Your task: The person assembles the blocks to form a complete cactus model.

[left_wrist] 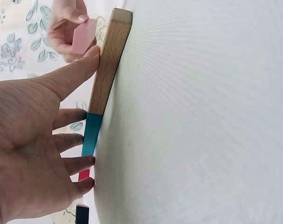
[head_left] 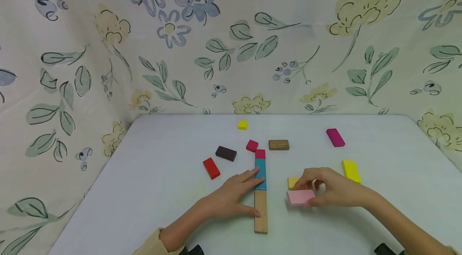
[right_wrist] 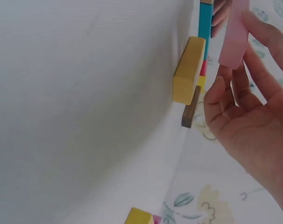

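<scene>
A straight row lies on the white table: a light wooden block (head_left: 261, 223) nearest me, a blue block (head_left: 261, 174) beyond it, a small crimson block (head_left: 260, 153) at the far end. My left hand (head_left: 231, 197) lies along the row's left side with fingers spread, fingertips on the blue block and thumb on the wooden one. To the right, my right hand (head_left: 333, 187) pinches a pink block (right_wrist: 235, 35) between thumb and fingers, raised above the table. A pale yellow block (right_wrist: 188, 70) lies just behind it, partly covered by that hand in the head view.
Left of the row lie a red block (head_left: 211, 168) and a dark brown block (head_left: 225, 153). Farther back are a crimson cube (head_left: 252, 145), a yellow cube (head_left: 242, 124) and a brown wooden block (head_left: 278, 145). A magenta block (head_left: 335, 137) and a yellow block (head_left: 351, 171) lie right.
</scene>
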A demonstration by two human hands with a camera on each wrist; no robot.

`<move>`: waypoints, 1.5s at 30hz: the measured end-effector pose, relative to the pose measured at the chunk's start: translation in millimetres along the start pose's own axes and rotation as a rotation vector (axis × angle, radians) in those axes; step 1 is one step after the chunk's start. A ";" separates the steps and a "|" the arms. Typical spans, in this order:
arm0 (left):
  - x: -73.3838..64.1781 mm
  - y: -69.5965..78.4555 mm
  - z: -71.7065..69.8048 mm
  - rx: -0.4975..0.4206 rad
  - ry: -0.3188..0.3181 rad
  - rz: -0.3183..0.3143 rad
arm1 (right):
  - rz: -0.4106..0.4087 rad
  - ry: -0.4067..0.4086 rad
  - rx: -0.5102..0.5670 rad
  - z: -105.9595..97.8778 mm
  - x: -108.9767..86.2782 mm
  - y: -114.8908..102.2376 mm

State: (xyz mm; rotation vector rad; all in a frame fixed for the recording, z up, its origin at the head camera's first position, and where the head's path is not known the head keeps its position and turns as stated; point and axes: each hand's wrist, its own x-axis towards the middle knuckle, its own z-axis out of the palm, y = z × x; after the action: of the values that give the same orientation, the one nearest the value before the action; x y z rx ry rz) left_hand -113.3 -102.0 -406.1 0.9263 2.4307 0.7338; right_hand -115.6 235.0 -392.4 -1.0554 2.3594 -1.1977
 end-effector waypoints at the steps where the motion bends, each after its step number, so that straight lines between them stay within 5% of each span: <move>1: 0.1 0.0 0.0 0.000 -0.001 -0.001 | -0.002 0.010 -0.008 -0.3 2.1 -0.5; 19: 2.0 0.1 -1.1 -0.017 -0.013 -0.014 | 0.116 0.107 -0.093 -8.7 39.1 -7.9; 27: 1.9 -5.8 1.6 -0.035 -0.012 0.028 | 0.144 0.123 -0.104 -12.0 51.7 -4.7; 45: 2.0 -1.4 -0.5 0.003 -0.010 -0.002 | 0.142 0.132 -0.090 -10.4 74.0 9.1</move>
State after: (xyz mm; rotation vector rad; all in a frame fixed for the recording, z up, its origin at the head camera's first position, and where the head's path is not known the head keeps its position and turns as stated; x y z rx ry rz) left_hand -115.7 -101.6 -406.9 0.9262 2.4247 0.7237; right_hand -176.6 191.0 -388.3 -0.8413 2.5625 -1.1521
